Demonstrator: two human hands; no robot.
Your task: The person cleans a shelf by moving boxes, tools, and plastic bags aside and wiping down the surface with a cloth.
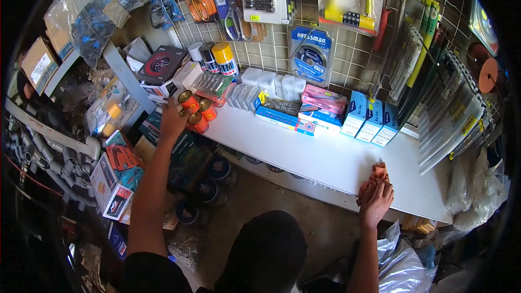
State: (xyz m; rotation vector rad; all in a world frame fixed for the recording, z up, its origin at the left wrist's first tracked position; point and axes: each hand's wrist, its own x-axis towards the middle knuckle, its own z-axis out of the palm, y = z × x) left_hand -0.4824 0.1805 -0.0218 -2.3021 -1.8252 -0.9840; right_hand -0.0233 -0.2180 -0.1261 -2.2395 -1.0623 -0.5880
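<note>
Head view: biggest thing in front of you is the white shelf [320,154], running left to right under a wire rack. Up on the rack, a lock pack [350,0] w/ a yellow U-lock seen thru the front, and below it a blue disc pack [309,57] holding a round blade. Upper L, a clear bag [97,27] w/ bluish stuff in it, too crumpled to ID.

On the shelf, L end: black box [164,64] w/ a red ring printed on top, contents hidden. Mid-right, three blue-and-white boxes [370,119] stand side by side, insides n/a to the eye. Spray cans [224,57], capped, incl. one w/ a yellow top, sit near the back.

Now your R hand [375,201]: fingers curled down on the reddish cloth [380,171], gripping it bunched against the shelf near the front edge; part of it pokes out past your fingertips.

Smallest: the red cans [209,114], gold-topped, clustered at the shelf's L end, contents hidden. Your L hand [172,122] is right at the cluster's L side, fingertips partly behind the nearest can; can't tell if they're closed on it.
</note>
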